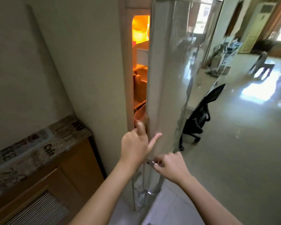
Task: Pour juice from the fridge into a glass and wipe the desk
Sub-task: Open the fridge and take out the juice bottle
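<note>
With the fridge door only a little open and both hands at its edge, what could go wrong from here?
1. The left hand has fingers at the narrow gap beside the fridge door; if the door swings back, they may get pinched.
2. The right hand grips only the door's lower edge, so the grip may slip.
3. A black office chair stands behind the door; a wide swing might hit it.

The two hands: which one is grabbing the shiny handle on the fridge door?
The right hand, lower down, curls around the handle. The left hand just touches the door edge with loose fingers.
</note>
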Available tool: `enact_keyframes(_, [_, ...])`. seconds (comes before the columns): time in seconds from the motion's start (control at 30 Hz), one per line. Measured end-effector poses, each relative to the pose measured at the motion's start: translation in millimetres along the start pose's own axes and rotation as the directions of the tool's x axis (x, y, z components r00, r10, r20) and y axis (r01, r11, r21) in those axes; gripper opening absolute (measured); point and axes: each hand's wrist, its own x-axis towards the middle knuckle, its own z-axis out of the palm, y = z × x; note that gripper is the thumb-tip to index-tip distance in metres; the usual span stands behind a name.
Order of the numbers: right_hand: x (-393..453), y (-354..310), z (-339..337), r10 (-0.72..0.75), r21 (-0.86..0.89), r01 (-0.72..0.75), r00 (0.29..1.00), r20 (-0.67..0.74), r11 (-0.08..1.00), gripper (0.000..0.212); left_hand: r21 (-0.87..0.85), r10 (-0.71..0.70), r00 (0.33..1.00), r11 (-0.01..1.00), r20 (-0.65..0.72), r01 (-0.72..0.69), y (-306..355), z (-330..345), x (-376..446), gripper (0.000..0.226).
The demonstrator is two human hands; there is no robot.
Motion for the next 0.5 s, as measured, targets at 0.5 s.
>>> enact_keyframes(0.5, [-121.7, 130.0, -75.7, 0.363, 0.321, -0.293, 0.913, -0.185, 0.901, 0.046, -0.450, 0.352, 0.928, 0.854, 0.126, -0.263, 164.0, 45.0, -30.4, 0.070])
